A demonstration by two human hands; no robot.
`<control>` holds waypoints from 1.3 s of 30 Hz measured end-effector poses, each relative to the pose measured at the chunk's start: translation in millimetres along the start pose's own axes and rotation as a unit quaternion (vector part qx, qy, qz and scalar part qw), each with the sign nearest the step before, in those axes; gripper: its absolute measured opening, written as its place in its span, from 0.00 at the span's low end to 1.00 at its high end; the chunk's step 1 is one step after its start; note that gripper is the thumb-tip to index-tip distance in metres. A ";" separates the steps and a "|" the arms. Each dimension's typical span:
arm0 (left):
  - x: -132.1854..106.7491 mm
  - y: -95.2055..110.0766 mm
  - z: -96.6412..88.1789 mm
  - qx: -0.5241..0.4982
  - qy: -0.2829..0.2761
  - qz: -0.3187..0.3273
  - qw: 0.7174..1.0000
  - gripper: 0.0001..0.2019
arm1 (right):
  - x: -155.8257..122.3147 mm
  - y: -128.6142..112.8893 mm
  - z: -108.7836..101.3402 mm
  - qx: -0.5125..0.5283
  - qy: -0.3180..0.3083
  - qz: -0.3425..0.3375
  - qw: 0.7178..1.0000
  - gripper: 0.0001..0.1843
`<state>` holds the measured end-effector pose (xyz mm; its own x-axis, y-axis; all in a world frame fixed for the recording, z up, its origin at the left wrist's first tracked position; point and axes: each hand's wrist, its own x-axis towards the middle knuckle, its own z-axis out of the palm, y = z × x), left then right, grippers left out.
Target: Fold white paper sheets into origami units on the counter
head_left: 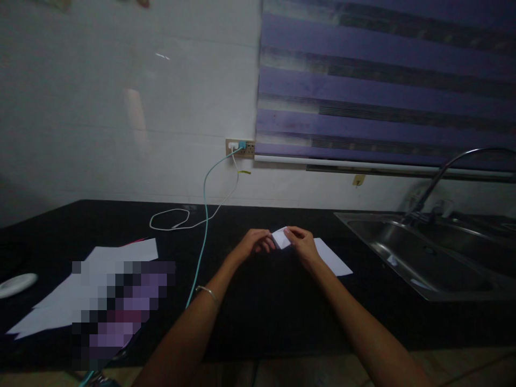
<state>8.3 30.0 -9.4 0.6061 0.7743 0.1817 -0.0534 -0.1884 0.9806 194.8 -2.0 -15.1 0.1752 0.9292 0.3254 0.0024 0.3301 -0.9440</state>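
Note:
A small piece of folded white paper (281, 238) is held up between my two hands, over the black counter (258, 312). My right hand (303, 244) pinches its right side, thumb on the near face. On the paper's left edge, the fingertips of my left hand (255, 244) are closed against it, curled underneath. Creases show on the paper's face. Just behind my right wrist, a flat white sheet of paper (332, 258) lies on the counter.
Several white sheets (124, 253) and a blurred-out patch lie at the left, beside a white oval object (18, 285). A teal cable (205, 226) and a white cable (189, 227) run from the wall socket (239, 148). At the right is a steel sink (382, 226) with a curved faucet (437, 177).

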 end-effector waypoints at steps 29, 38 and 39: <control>-26.1 11.9 10.3 0.214 -0.081 0.020 0.973 0.26 | -14.3 -10.9 6.0 -0.049 -0.091 0.013 0.995 0.16; -28.2 13.6 9.6 0.185 -0.001 0.037 0.982 0.25 | -17.1 -10.8 4.5 -0.006 -0.152 0.085 0.985 0.20; -28.9 14.3 9.8 0.170 -0.007 0.037 0.985 0.24 | -17.2 -11.6 4.1 -0.009 -0.152 0.081 0.985 0.19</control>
<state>-2.1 -1.0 -1.4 0.6211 0.7432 0.2489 0.1700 -0.4377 0.8829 187.7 -21.1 -9.5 -0.1290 0.9771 0.1692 0.0171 0.1728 -0.9848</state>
